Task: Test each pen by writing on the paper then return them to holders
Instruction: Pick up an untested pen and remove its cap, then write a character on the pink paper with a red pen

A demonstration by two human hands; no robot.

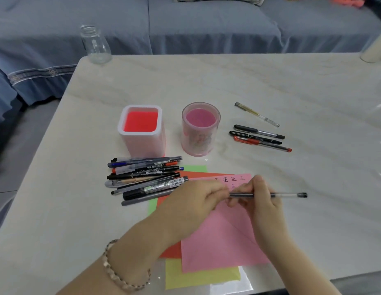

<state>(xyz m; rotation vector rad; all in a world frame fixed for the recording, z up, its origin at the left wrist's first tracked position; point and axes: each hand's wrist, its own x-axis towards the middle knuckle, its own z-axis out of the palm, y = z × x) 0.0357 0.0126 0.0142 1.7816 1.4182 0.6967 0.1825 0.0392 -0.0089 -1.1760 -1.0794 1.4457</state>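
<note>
A pen (287,195) with a clear barrel is held level, just above a pink sheet of paper (223,241), between both hands of a person. The barrel is grasped near its middle by the right grip (260,201), fingers curled round it. The pen's left end is pinched by the left grip (194,199); that end is hidden by the fingers, so whether a cap is being handled cannot be told. A few written marks (230,179) are seen near the far edge of the pink sheet.

Beyond the paper, two holders stand side by side on the table (292,81): a square white holder (140,128) and a round pink holder (200,128), both seen without pens. A pile of pens (142,177) lies left of the sheet, partly on the coloured papers beneath it. Four more pens (257,135) lie apart to the right.

Several slips are judged possible. A loose cap could be dropped and lost among the pile. The pile could be set rolling if the papers are dragged. The two groups could be mixed, so a pen might be tested twice or missed. An uncapped tip could smear the fingers or the sheet.
</note>
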